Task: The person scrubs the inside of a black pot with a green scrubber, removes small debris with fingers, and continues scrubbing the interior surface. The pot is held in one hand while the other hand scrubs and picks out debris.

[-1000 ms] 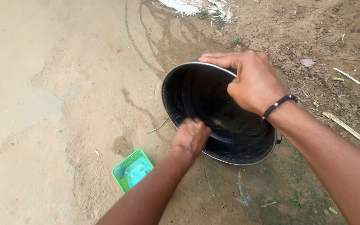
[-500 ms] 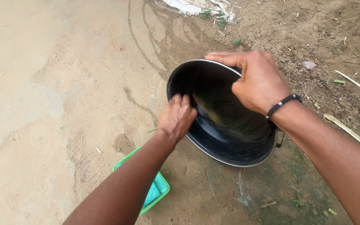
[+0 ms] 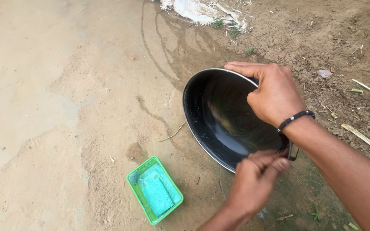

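The big black pot (image 3: 223,119) sits tipped on the dirt ground (image 3: 65,107), middle right. The right hand (image 3: 275,94) grips its top rim. The left hand (image 3: 255,182) has its fingers (image 3: 275,164) pinched at the bottom rim. A green soap dish (image 3: 155,190) lies lower left.

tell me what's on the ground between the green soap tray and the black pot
Only bare damp dirt and a thin dry straw, in the head view. The green tray with its teal soap bar lies apart from the black pot; nothing else sits between.

Damp dirt ground (image 3: 65,107): black pot (image 3: 219,119), green soap tray (image 3: 155,195), straw bits.
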